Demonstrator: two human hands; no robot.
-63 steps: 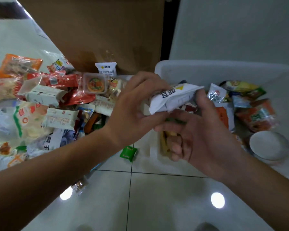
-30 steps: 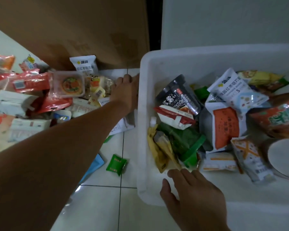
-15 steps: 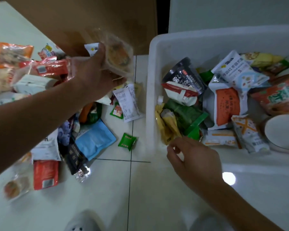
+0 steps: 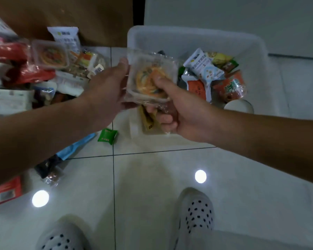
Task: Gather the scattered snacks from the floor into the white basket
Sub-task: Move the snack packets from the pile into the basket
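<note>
Fingers [image 4: 124, 64] of left hand [image 4: 105, 94] and right hand [image 4: 184, 112] pinch clear snack tray [image 4: 148, 76], lid facing up

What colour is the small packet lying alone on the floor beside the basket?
The small packet is green, seen clearly in the head view.

dim, soft-focus wide-angle view with bent edges and two round lamp glares on the glossy floor [image 4: 152, 186].

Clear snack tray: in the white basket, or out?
Out. Left hand and right hand both grip the clear snack tray in mid-air by the white basket.
</note>
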